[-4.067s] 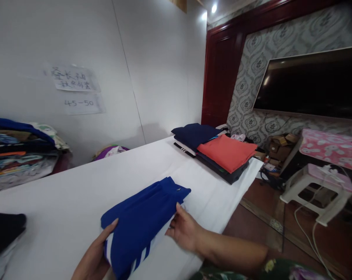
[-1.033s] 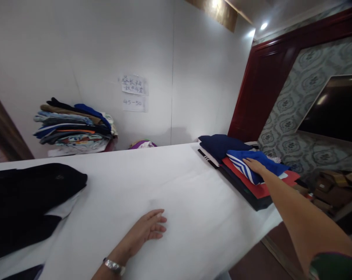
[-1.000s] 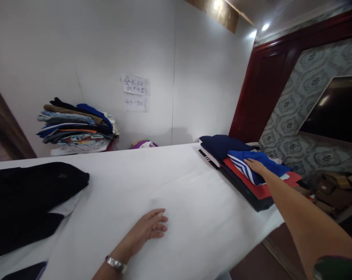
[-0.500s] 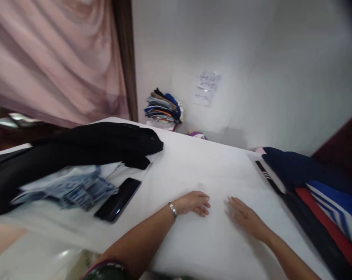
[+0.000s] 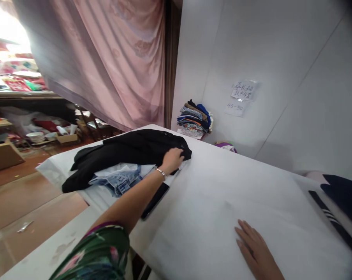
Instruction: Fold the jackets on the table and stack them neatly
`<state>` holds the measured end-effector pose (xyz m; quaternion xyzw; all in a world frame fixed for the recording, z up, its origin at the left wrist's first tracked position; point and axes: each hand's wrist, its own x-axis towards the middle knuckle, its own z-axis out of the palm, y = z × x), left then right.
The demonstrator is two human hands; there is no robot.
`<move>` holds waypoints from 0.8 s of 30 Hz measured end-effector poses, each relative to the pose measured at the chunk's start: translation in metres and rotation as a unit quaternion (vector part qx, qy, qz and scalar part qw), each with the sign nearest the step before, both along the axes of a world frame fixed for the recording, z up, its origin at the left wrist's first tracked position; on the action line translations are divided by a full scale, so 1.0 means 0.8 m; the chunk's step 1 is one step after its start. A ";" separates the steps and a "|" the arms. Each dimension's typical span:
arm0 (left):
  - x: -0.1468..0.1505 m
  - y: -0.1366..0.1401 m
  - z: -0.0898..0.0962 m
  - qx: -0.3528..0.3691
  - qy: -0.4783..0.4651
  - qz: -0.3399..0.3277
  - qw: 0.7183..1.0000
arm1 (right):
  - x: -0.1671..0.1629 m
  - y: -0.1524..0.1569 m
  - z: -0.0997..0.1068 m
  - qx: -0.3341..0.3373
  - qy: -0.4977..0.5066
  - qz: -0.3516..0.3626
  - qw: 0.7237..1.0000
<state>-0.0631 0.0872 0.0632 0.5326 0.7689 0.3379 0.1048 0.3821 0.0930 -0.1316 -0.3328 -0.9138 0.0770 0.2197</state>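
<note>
My left hand (image 5: pixel 173 160) reaches across to the right end of a black garment (image 5: pixel 129 146), its fingers curled onto the cloth. Light blue denim (image 5: pixel 122 181) lies in front of the garment, partly covered by it. Under my left forearm is a dark phone (image 5: pixel 157 200), half hidden. My right hand (image 5: pixel 253 243) is low over the white tabletop (image 5: pixel 213 194) with its fingers stretched out, holding nothing.
Dark folded clothes (image 5: pixel 347 200) lie at the right edge. A stack of folded clothes (image 5: pixel 195 116) stands beyond the table's far edge by the wall. Handwritten papers (image 5: pixel 242 91) are stuck on the wall. A pink curtain (image 5: pixel 114 58) hangs at the left.
The view has swung left. My left hand has moved from the bare tabletop out to the black garment and closed on its end. My right hand stays over the tabletop.
</note>
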 end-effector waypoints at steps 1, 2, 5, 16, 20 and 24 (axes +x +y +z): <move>-0.027 -0.002 0.003 -0.002 0.050 0.029 0.998 | 0.000 0.000 0.000 0.006 0.001 -0.001 1.000; -0.050 -0.003 0.004 -0.028 0.139 0.068 0.988 | -0.001 -0.001 -0.001 0.010 0.001 -0.002 1.000; -0.093 -0.005 -0.002 -0.128 0.277 0.099 0.947 | -0.003 -0.001 0.000 0.021 -0.001 -0.003 1.000; -0.104 0.017 0.030 -0.131 0.267 0.133 0.946 | -0.004 -0.003 0.006 0.025 -0.016 -0.018 0.999; -0.107 0.025 0.095 -0.068 0.257 0.210 0.941 | -0.007 -0.004 0.010 0.009 -0.011 -0.023 1.000; -0.119 0.026 0.173 0.073 0.207 0.297 0.929 | -0.008 -0.006 0.011 -0.005 0.008 -0.025 1.000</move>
